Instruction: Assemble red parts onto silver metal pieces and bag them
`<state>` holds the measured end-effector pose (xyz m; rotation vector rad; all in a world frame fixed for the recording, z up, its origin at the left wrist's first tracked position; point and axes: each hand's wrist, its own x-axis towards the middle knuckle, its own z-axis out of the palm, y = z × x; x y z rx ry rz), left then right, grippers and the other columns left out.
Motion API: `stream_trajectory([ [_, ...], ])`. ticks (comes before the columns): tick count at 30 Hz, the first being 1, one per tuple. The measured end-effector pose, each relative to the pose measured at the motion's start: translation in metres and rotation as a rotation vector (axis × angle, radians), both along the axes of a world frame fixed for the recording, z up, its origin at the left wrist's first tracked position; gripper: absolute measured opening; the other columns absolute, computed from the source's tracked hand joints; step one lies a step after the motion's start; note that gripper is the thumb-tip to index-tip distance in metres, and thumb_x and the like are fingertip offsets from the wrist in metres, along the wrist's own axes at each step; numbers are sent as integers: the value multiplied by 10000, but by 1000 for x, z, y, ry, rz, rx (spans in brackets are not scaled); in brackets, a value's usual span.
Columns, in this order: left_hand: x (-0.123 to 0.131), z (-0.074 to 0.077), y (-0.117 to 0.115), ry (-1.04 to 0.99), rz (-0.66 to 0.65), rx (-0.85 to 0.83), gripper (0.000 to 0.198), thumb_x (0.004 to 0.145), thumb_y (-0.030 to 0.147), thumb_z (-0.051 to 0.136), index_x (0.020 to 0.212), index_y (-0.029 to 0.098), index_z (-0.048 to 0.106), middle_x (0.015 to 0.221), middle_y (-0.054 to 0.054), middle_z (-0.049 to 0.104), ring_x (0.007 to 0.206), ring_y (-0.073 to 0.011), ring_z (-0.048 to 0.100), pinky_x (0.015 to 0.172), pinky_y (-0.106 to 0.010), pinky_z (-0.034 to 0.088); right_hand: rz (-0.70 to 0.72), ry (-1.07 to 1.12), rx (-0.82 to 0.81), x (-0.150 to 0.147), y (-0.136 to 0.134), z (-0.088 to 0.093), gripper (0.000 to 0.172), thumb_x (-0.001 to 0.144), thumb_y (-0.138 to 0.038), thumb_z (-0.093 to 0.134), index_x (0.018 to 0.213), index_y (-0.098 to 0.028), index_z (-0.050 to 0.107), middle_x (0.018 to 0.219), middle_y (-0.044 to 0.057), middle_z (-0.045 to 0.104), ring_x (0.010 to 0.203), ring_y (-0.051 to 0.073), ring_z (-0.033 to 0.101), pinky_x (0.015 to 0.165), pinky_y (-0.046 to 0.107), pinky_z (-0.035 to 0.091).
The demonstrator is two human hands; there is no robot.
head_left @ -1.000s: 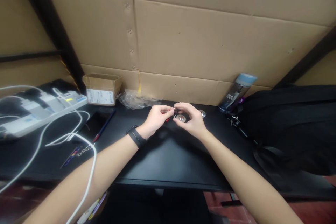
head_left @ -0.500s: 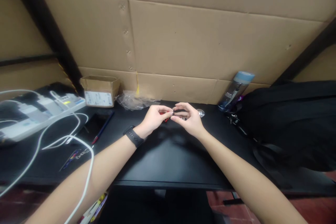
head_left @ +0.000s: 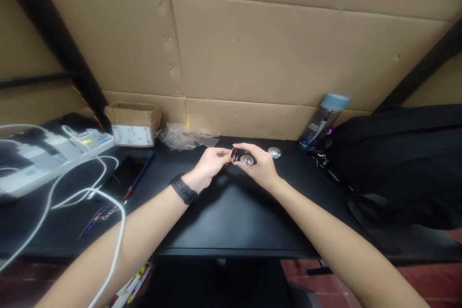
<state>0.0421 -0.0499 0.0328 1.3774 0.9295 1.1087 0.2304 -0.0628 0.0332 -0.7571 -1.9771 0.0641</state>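
Note:
My left hand [head_left: 209, 166], with a black band on its wrist, and my right hand [head_left: 258, 166] meet over the back middle of a black desk [head_left: 231, 216]. Both pinch one small dark part with a red bit [head_left: 234, 156] between their fingertips. A small round silvery disc [head_left: 247, 160] shows against the fingers of my right hand; whether it is held or lies on the desk I cannot tell. Another shiny disc [head_left: 274, 152] lies on the desk just right of my hands.
A cardboard wall runs behind the desk. A small cardboard box [head_left: 133, 122] and crumpled clear plastic [head_left: 184, 137] sit at the back left. A power strip with white cables [head_left: 46, 149], a phone [head_left: 121, 175] and a pen lie left. A bottle [head_left: 323, 120] and a black bag [head_left: 400, 163] stand right.
My hands stay together on the small part with only slight finger shifts. The silvery disc, hidden half a second ago, shows again by my right fingers. The view has tilted a little.

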Motion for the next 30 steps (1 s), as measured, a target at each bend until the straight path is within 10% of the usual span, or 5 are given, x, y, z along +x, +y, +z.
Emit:
stream_trajectory([
  [15, -6, -3, 5, 27, -88, -134, 137, 673, 281, 761, 669, 144, 752, 700, -39, 704, 672, -136, 531, 696, -269, 368, 125, 148, -339, 1, 2, 5, 586, 738, -374, 883, 1233, -235, 602, 1065, 80, 785, 963, 239, 769, 807, 360, 622],
  [24, -3, 4, -1, -64, -72, -200, 150, 597, 287, 831, 617, 160, 755, 695, -64, 727, 697, -159, 578, 685, -277, 398, 81, -70, -51, 4, 0, 9, 410, 845, -282, 796, 1229, -268, 653, 1219, 75, 749, 1124, 254, 726, 994, 433, 582],
  [30, -3, 0, 1, -50, -65, -186, 148, 624, 274, 812, 690, 145, 779, 725, -63, 738, 659, -135, 557, 654, -262, 384, 91, 123, -311, -1, -4, 8, 565, 788, -393, 844, 1268, -246, 586, 1065, 86, 792, 993, 261, 779, 861, 391, 642],
])
